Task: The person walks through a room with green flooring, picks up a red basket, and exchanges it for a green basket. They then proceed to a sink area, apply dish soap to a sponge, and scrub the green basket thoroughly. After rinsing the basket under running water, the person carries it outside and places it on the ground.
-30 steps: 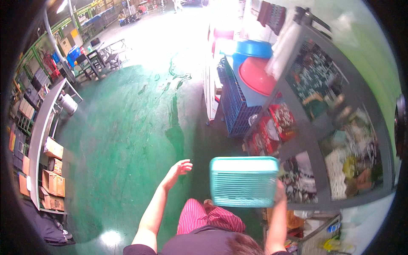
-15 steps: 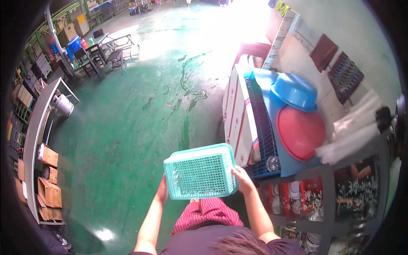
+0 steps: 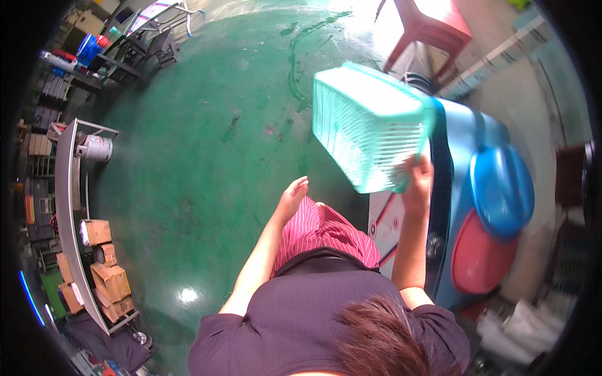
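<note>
A mint-green plastic basket [image 3: 370,119] with slotted sides hangs tilted in the air, up and to the right of my body. My right hand [image 3: 416,178] grips it by its near right edge, and the fingers are partly hidden and a little blurred. Away from the basket, my left hand [image 3: 293,195] is in front of my striped trousers [image 3: 323,235] and holds nothing. Its fingers point up and to the right, partly stretched. Under and beside the basket stand a white printed panel [image 3: 385,219] and a light-blue surface [image 3: 461,135].
On the light-blue surface are a blue basin [image 3: 501,188] and a red basin [image 3: 484,254]. A red plastic stool [image 3: 426,28] stands beyond. Along the left, a long grey bench [image 3: 66,207] has cardboard boxes [image 3: 111,282] and a gas cylinder [image 3: 97,148] beside it. The floor [image 3: 207,163] is green.
My left hand has let go of the basket. My right hand has carried it up and to the right, tilting it. The view has shifted, with the red stool now showing more fully.
</note>
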A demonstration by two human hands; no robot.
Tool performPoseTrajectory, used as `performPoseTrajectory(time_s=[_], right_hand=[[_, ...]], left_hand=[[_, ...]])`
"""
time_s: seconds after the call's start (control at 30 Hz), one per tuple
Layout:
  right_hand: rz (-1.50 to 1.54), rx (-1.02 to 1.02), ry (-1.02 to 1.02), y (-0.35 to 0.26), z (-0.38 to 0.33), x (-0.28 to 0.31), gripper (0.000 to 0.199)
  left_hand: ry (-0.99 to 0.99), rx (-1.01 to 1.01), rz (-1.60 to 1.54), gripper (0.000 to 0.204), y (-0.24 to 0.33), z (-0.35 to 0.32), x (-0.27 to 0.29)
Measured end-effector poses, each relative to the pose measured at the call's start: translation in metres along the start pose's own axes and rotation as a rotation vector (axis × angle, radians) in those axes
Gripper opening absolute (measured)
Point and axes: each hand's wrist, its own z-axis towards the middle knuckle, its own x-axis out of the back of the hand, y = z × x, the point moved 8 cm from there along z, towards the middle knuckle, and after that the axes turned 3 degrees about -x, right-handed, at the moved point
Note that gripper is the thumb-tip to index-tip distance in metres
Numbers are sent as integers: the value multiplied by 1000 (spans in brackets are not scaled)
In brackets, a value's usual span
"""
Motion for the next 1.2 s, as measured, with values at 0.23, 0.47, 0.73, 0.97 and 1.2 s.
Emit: performPoseTrajectory(time_s=[0.23, 0.47, 0.73, 0.97, 1.2], right_hand=[[13, 256, 282, -4, 408, -25, 25], [-74, 309, 321, -9, 681, -50, 24], [-560, -356, 154, 58, 913, -42, 29], [-484, -356, -87, 60, 1207, -91, 22], [-486, -40, 56, -17, 1505, -47, 22]], left_hand=[[471, 297, -223, 48, 25, 208, 191], [363, -45, -105, 41, 247, 563, 234], [62, -58, -10, 34, 369, 905, 187], [291, 498, 52, 35, 306, 1013, 257], [323, 566, 115, 38, 386, 1284, 253]])
